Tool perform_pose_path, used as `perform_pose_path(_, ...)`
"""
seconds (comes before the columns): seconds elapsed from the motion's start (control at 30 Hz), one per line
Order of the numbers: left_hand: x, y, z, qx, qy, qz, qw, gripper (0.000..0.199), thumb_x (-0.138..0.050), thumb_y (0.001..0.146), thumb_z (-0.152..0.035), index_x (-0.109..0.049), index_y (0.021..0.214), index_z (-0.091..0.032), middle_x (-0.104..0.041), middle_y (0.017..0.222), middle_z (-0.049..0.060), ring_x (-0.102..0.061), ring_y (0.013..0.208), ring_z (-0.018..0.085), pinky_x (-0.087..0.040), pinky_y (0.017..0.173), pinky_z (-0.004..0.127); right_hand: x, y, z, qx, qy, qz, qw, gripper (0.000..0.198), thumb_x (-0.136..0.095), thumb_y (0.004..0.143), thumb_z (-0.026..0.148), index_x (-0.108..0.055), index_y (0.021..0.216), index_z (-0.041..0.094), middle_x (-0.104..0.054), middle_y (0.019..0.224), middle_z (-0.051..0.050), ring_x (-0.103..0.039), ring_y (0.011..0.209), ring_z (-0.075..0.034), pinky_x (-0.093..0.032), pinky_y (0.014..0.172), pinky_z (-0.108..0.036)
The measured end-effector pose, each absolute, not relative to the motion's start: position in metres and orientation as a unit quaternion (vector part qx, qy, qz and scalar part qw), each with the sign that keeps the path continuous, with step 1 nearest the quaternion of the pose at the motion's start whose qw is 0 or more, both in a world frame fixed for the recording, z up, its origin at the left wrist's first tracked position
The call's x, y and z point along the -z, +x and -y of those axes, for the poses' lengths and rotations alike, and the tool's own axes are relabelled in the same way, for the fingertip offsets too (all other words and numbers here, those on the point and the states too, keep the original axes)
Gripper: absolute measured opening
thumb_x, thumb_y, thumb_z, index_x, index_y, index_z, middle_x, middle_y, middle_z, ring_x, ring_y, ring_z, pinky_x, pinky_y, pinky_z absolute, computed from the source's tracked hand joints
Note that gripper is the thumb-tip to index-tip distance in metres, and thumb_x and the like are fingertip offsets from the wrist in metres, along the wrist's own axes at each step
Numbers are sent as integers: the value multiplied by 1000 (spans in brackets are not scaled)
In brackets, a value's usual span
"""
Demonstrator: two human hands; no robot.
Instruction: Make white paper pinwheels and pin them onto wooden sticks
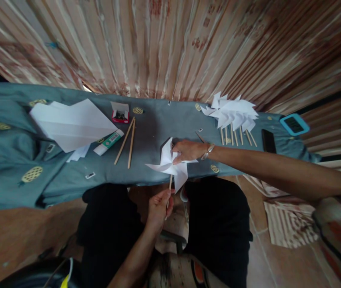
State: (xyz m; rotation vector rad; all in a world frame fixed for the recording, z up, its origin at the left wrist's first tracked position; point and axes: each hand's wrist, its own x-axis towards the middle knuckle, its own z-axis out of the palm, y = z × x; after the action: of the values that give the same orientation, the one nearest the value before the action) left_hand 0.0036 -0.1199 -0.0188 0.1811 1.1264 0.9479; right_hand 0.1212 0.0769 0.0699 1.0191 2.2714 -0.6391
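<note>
A white paper pinwheel (180, 171) on a thin wooden stick (171, 182) is at the front edge of the cloth-covered table. My left hand (160, 205) is closed round the lower part of the stick, below the table edge. Over the pinwheel's centre, my right hand (189, 151) presses with its fingers bent and gripping the paper. Its fingertips and the centre of the pinwheel are partly hidden. Just beyond that hand lies a thin pointed tool (199, 137), mostly covered.
Several overlapping pinwheels (233, 112) lie at the back right, near a black phone (268, 141) and a blue-framed device (294, 124). To the left are loose sticks (131, 144), a red box of small pins (120, 115), a green-and-white box (109, 141) and white paper sheets (74, 124).
</note>
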Motion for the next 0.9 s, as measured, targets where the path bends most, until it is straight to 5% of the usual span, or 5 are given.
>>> perform_pose_path(0.9,21,5,119,-378,2,-523,764,60,-84,45,-64,-73,76,-13,-47,45,-8,-29,34,1,-18,36,17,-61,124,-83,341,388,-816,257,18,-64,87,26,-74,79,12,-70,73,-4,-61,68,-14,-41,64,-24)
